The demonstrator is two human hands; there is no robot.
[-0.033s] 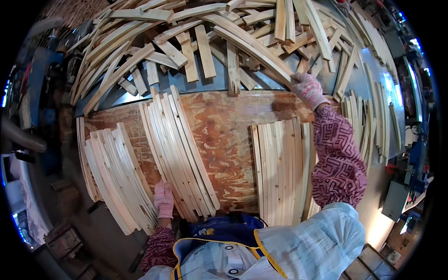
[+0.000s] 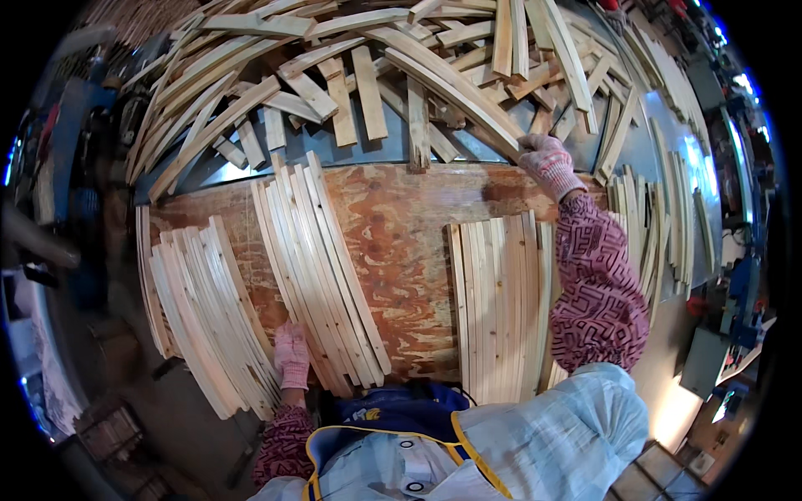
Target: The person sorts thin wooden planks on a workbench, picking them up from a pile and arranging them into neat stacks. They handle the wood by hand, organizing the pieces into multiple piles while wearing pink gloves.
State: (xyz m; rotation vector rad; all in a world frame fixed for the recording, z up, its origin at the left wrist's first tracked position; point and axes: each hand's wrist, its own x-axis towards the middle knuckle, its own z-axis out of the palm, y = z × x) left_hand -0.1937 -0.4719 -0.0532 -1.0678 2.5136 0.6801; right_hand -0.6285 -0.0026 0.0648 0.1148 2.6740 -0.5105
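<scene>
My right hand (image 2: 547, 161), in a pale pink knitted glove, reaches to the front edge of the heaped wood. Its fingers are closed on the near end of a long wooden strip (image 2: 455, 93), which slants back to the left over the pile. My left hand (image 2: 291, 357), gloved alike, lies with its fingers stretched forward on the near part of the board. It is between the left row of wooden strips (image 2: 205, 309) and the longer middle row of strips (image 2: 313, 275), holding nothing that I can see.
A jumbled heap of wooden pieces (image 2: 359, 92) covers the metal table's far side. Below it lies a worn plywood board (image 2: 409, 275). Another row of strips (image 2: 501, 309) lies right of centre, with more loose strips (image 2: 681, 209) at the far right.
My right hand and sleeve have shifted very slightly left. The rows of strips and my left hand stay almost the same.
</scene>
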